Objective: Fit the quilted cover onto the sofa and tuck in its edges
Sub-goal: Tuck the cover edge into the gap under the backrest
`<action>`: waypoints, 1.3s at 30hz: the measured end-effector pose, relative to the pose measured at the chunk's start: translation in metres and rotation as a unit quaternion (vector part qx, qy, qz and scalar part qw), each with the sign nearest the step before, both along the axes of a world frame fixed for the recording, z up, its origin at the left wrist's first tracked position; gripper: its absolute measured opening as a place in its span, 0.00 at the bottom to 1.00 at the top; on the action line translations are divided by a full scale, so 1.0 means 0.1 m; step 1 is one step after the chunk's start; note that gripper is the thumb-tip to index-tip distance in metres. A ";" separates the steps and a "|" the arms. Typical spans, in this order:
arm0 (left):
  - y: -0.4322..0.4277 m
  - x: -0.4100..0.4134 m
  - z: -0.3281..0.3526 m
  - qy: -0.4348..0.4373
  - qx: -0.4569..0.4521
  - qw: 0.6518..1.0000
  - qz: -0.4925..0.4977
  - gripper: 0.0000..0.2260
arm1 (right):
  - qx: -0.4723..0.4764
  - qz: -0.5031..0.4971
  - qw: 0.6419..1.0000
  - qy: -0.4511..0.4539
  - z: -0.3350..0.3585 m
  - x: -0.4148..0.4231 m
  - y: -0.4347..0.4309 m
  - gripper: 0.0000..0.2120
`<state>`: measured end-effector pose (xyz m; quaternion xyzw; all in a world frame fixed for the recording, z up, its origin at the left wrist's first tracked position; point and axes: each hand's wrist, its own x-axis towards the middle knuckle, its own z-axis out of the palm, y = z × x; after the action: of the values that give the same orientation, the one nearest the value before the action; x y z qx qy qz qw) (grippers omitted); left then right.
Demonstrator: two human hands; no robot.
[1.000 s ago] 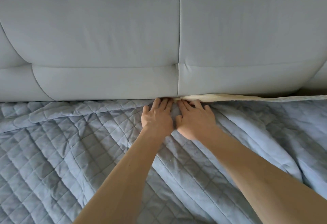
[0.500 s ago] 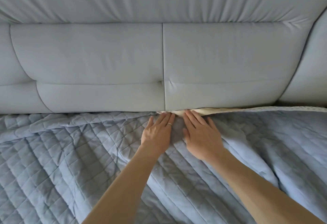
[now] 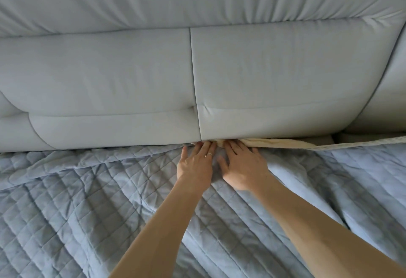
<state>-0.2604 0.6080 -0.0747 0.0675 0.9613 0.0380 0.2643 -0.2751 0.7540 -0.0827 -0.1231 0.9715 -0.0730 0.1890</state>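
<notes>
The pale grey sofa [image 3: 109,75] has a smooth, padded backrest split by a vertical seam, with gathered folds above. The blue-grey quilted cover [image 3: 77,201], diamond-stitched and rumpled, lies over the seat. Its cream underside [image 3: 274,142] is flipped up along the crease at right. The left grip [image 3: 195,165], wearing a thin ring [image 3: 209,154], and the right grip [image 3: 243,165] press flat on the cover, fingers straight, tips at the crease, as half a second ago.

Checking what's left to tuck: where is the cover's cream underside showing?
In the head view, the cream underside runs right of centre along the crease below the backrest, starting by the right hand.
</notes>
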 end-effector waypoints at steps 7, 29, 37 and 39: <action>0.11 -0.18 0.00 -0.041 0.015 0.998 0.043 0.27 | 0.001 0.009 1.000 -0.008 -0.18 -0.11 0.03 0.26; -0.15 0.11 -0.04 0.038 0.010 0.999 0.037 0.28 | -0.005 0.036 0.999 0.002 -0.14 0.13 -0.30 0.30; -0.16 -0.06 -0.09 0.017 0.005 1.000 0.019 0.28 | 0.026 0.057 0.998 0.018 -0.24 -0.11 -0.37 0.23; -0.17 0.06 -0.12 0.053 0.005 0.998 0.030 0.30 | 0.018 0.086 0.995 0.046 -0.23 -0.08 -0.33 0.23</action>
<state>-0.2540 0.5905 -0.0869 0.0413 0.9754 0.0468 0.2116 -0.2834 0.7207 -0.1054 -0.2058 0.9661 -0.0330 0.1523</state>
